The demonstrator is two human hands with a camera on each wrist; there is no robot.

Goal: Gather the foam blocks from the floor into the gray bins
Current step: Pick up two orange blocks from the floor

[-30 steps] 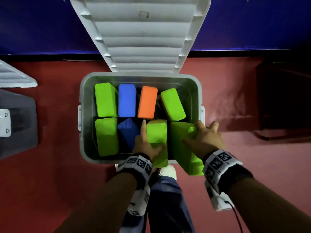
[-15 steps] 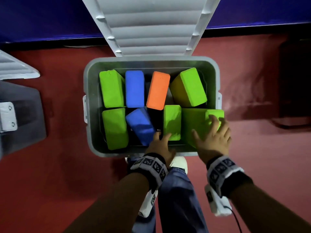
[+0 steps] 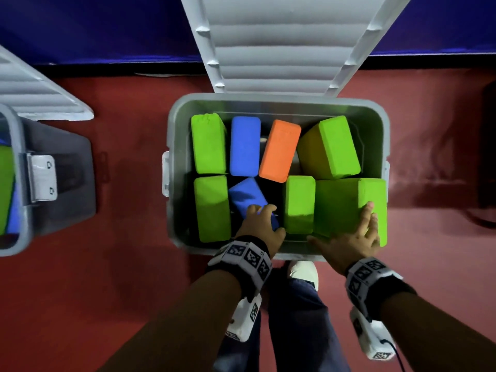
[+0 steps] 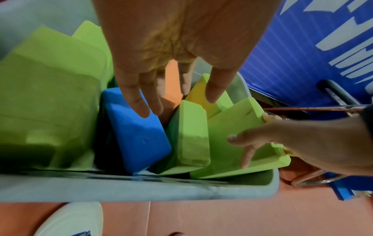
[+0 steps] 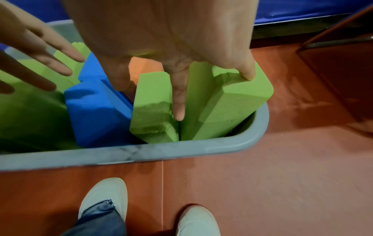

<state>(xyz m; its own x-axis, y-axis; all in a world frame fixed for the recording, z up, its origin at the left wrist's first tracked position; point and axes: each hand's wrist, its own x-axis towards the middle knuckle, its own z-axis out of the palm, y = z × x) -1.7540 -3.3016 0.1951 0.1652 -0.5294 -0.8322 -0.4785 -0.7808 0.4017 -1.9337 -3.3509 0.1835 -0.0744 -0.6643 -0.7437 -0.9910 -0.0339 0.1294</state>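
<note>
The gray bin [image 3: 171,146] stands open on the red floor, packed with green, blue and orange foam blocks. My right hand [image 3: 354,234] lies spread on a large green block [image 3: 341,205] at the bin's near right corner. That block's outer edge sits over the rim. In the right wrist view the thumb [image 5: 178,103] runs down between this large green block [image 5: 232,99] and a smaller green block [image 5: 153,103]. My left hand [image 3: 261,224] hovers with straight fingers over a tilted blue block [image 3: 245,196]. The left hand [image 4: 153,95] holds nothing, and the blue block [image 4: 139,132] lies just beneath it.
The bin's white ribbed lid [image 3: 281,44] stands up against the blue wall. A second gray bin [image 3: 18,183] with its own lid [image 3: 40,95] sits at the left and holds green and blue blocks. My white shoes [image 5: 105,194] stand close to the near rim.
The right hand has pushed the large green block further down into the near right corner. The left hand has let go of the smaller green block and moved left over the blue one.
</note>
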